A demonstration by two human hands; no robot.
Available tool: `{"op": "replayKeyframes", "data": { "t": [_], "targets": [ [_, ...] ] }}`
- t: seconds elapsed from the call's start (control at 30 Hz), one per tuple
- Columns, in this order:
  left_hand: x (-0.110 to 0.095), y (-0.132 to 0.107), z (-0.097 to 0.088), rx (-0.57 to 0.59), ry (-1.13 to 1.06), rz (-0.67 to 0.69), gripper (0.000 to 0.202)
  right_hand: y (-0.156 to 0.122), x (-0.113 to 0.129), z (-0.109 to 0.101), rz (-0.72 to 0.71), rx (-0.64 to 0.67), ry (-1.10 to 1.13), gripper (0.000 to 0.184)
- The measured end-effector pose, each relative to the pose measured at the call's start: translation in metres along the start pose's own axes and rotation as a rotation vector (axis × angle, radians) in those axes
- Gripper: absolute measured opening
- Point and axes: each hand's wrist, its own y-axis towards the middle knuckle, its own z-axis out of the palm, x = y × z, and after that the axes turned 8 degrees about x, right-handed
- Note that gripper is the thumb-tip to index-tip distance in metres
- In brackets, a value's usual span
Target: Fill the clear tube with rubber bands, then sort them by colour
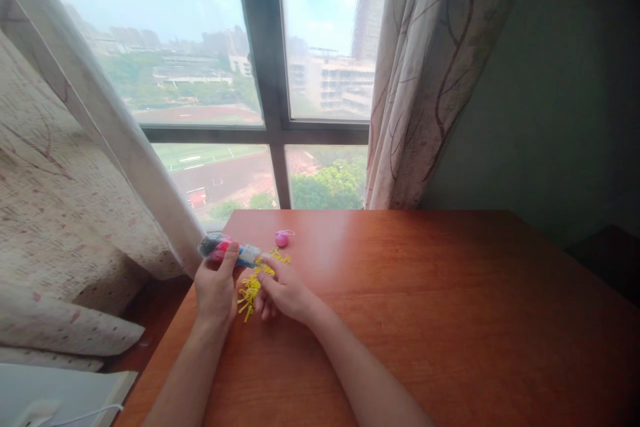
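My left hand [216, 290] is closed around a clear tube-like packet [227, 250] with red, pink and blue contents, held tilted above the left part of the wooden table [425, 320]. A heap of small yellow loops, like little rubber bands [251, 288], lies on the table between my hands, with a few strays [281, 257] further back. My right hand [285, 292] rests on the table beside the heap, its fingers curled and pinching at the yellow loops. A small pink round object [283, 237] sits behind them.
A large window [265, 113] stands behind the table, with patterned curtains on the left [60, 213] and right [425, 80]. A dark wall is on the right. A white object with a cable [55, 400] lies at the lower left, below the table's left edge.
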Motion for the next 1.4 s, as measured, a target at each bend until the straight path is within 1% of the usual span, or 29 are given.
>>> {"op": "replayKeyframes", "data": {
  "t": [0.13, 0.2, 0.27, 0.4, 0.5, 0.57, 0.67, 0.73, 0.83, 0.9, 1.0, 1.07, 1.13, 1.3, 1.33, 1.4],
  "targets": [
    [0.001, 0.001, -0.001, 0.008, -0.002, -0.026, 0.044, -0.006, 0.004, -0.009, -0.040, 0.016, -0.068, 0.047],
    [0.001, 0.001, -0.002, 0.021, -0.001, -0.045, 0.045, -0.009, 0.005, -0.013, -0.072, 0.022, -0.051, 0.047],
    [0.001, 0.000, -0.002, 0.034, 0.000, -0.053, 0.046, -0.010, 0.006, -0.015, -0.096, -0.001, -0.021, 0.048],
    [0.002, -0.001, -0.001, 0.044, 0.006, -0.040, 0.044, -0.005, 0.000, -0.013, -0.124, -0.130, 0.036, 0.048],
    [0.001, 0.000, -0.001, 0.041, 0.023, -0.022, 0.041, 0.001, -0.006, -0.011, -0.135, -0.232, 0.027, 0.045],
    [0.000, 0.001, -0.003, 0.035, 0.041, -0.002, 0.040, 0.002, -0.008, -0.010, -0.145, -0.284, -0.033, 0.038],
    [-0.004, 0.006, -0.009, 0.007, 0.075, 0.053, 0.038, 0.000, -0.006, -0.010, -0.168, -0.370, -0.192, 0.023],
    [-0.007, 0.009, -0.013, -0.023, 0.096, 0.104, 0.037, -0.003, -0.004, -0.010, -0.174, -0.393, -0.305, 0.017],
    [-0.011, 0.011, -0.015, -0.055, 0.101, 0.159, 0.034, -0.005, -0.003, -0.010, -0.170, -0.382, -0.398, 0.026],
    [-0.013, 0.011, -0.015, -0.057, 0.092, 0.166, 0.035, -0.006, -0.005, -0.010, -0.172, -0.380, -0.420, 0.033],
    [-0.013, 0.008, -0.011, -0.053, 0.062, 0.126, 0.037, -0.006, -0.007, -0.012, -0.201, -0.388, -0.443, 0.035],
    [-0.013, 0.006, -0.008, -0.031, 0.024, 0.063, 0.039, -0.007, -0.007, -0.012, -0.239, -0.374, -0.450, 0.035],
    [-0.011, 0.004, -0.006, 0.008, -0.018, -0.016, 0.039, -0.009, -0.006, -0.010, -0.271, -0.326, -0.449, 0.038],
    [-0.003, 0.000, -0.002, 0.105, -0.083, -0.182, 0.030, -0.014, -0.002, 0.001, -0.300, -0.187, -0.487, 0.060],
    [-0.001, -0.001, 0.000, 0.129, -0.082, -0.207, 0.030, -0.014, -0.002, 0.003, -0.299, -0.170, -0.504, 0.061],
    [0.002, -0.005, 0.003, 0.165, -0.069, -0.242, 0.031, -0.014, -0.002, 0.005, -0.291, -0.176, -0.537, 0.056]
  ]
}}
